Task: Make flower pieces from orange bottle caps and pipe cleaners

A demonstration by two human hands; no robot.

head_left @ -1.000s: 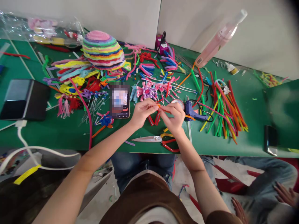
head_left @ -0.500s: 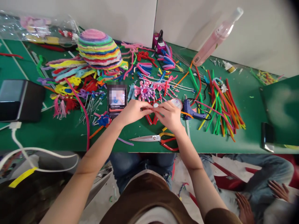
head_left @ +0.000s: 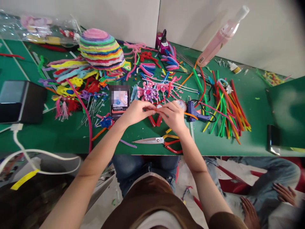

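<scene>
Scissors (head_left: 159, 140) lie just below centre frame. Past them, mid-frame, left hand (head_left: 139, 111) and right hand (head_left: 173, 116) are both pinching an orange stem (head_left: 191, 115), fingertips nearly meeting, tail poking out right by the glue gun (head_left: 191, 108). Pink flower's (head_left: 148, 91) just above.

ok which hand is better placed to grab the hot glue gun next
Probably the right hand: the hot glue gun lies just beyond it on that side, and the left hand is farther off. Both hold an orange pipe cleaner.
</scene>
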